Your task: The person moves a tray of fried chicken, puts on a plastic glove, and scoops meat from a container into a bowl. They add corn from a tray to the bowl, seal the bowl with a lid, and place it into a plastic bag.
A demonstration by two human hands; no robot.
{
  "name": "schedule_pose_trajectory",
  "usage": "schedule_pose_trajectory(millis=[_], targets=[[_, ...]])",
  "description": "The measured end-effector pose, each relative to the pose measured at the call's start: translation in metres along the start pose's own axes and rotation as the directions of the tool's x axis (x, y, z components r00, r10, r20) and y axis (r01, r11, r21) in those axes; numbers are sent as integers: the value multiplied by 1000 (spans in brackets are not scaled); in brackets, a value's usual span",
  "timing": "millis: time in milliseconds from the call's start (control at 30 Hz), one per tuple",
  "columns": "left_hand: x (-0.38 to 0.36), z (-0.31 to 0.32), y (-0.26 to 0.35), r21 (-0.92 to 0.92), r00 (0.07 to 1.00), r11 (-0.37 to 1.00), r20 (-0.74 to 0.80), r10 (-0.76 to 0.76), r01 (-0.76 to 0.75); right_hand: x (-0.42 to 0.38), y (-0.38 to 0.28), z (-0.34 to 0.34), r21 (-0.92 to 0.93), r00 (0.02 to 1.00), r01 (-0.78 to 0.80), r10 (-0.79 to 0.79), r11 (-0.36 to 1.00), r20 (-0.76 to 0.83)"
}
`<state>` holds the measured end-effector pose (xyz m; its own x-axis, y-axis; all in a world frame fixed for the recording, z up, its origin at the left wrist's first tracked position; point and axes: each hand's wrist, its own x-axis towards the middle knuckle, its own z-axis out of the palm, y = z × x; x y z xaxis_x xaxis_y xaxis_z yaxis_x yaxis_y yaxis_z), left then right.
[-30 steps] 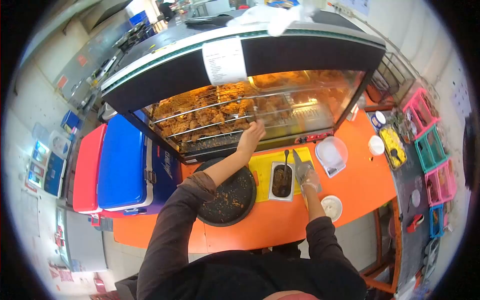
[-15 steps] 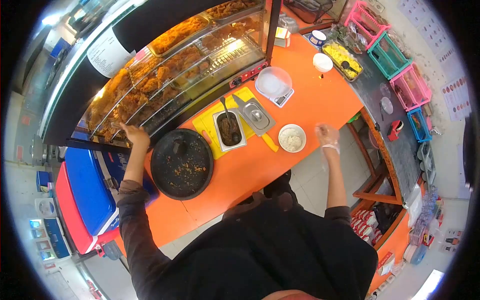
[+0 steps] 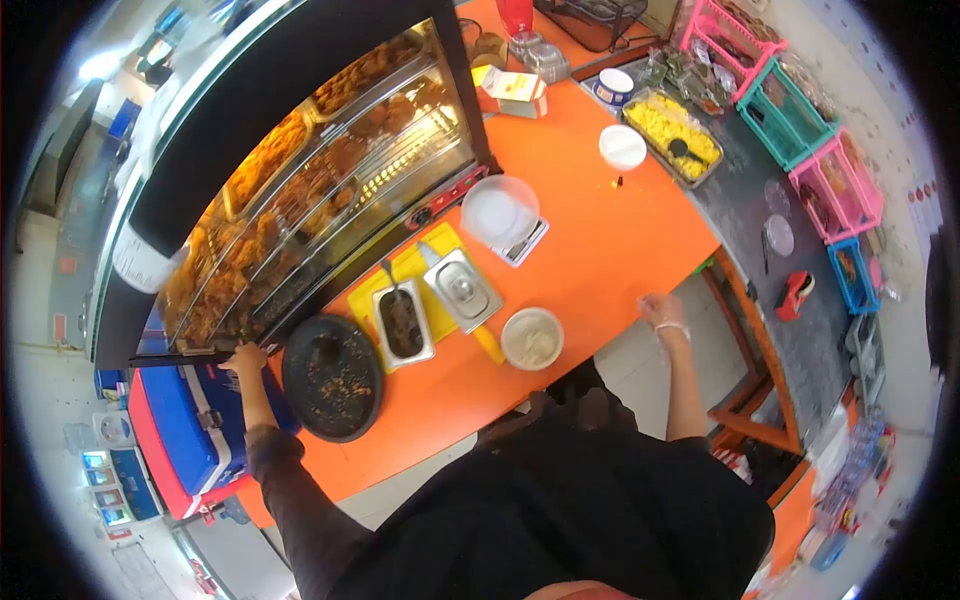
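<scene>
My left hand [image 3: 246,360] is at the lower edge of the glass display case [image 3: 330,330], its fingers bent against the black frame. Fried food [image 3: 215,275] fills the racks behind the glass. Just right of that hand lies the round black stone mortar [image 3: 335,390] with crumbs on it. My right hand [image 3: 662,312], in a clear plastic glove, hangs in the air by the orange counter's right edge, fingers loosely curled, their grip unclear. A white bowl of rice [image 3: 532,338] stands left of it. Beside the bowl are a lidded steel container [image 3: 463,290] and one with dark sauce [image 3: 403,322].
Behind the containers lies a yellow board [image 3: 445,240]; a clear plastic bowl [image 3: 499,210] sits on a scale. A tray of yellow food [image 3: 675,135], a white cup [image 3: 622,147] and coloured baskets [image 3: 785,113] stand at the right. A blue cooler [image 3: 180,420] is at the left.
The view has shifted. My left hand has moved down along the display case to its lower edge. My right hand remains raised by the counter, its fingers turned more to the left.
</scene>
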<state>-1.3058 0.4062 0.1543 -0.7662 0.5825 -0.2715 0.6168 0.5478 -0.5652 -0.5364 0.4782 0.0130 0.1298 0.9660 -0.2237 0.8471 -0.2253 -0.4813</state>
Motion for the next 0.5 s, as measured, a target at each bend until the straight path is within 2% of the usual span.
schedule_pose_trajectory(millis=[33,67,100,133,167,200,233,267,300,333,367,400,433,467,500], targets=[[-26,-20,32,-83,999,996,-7,35,-35,24,11,5,23,995,44,-46,999,85],[-59,-43,70,-230,988,961,-60,144,-154,47,13,11,24,993,59,-61,998,103],[-85,-63,108,-364,963,892,-128,236,-267,71,9,19,179,972,-6,-36,984,233],[-87,-54,143,-426,859,750,-324,396,-506,96,3,28,311,928,-91,-33,946,370],[-123,-79,185,-616,828,554,-397,395,-560,125,2,50,360,922,-39,-105,932,374],[-128,-84,222,-677,759,391,-402,513,-623,149,-1,71,407,909,5,-173,913,379],[-123,-87,261,-690,760,449,-230,608,-568,160,-24,68,553,877,-71,-212,830,431],[-124,-94,301,-725,729,377,-248,638,-576,169,-54,62,672,844,-155,-256,724,470],[-111,-77,340,-623,659,288,-518,545,-727,188,-71,73,635,821,-176,-244,752,516],[-94,-65,379,-671,744,347,-494,450,-655,207,-84,89,599,801,-188,-232,779,552],[-81,-63,411,-714,814,395,-464,350,-578,222,-94,106,527,834,-56,-251,848,492],[-77,-72,432,-760,883,461,-332,331,-458,232,-102,118,441,860,68,-277,895,429],[-73,-76,449,-785,933,522,-191,306,-333,235,-113,120,439,851,80,-291,895,437],[-64,-62,468,-789,938,524,-188,291,-321,239,-123,123,347,845,232,-365,909,390],[-46,-39,492,-926,910,195,-248,332,-323,244,-134,125,243,829,375,-441,895,344]])
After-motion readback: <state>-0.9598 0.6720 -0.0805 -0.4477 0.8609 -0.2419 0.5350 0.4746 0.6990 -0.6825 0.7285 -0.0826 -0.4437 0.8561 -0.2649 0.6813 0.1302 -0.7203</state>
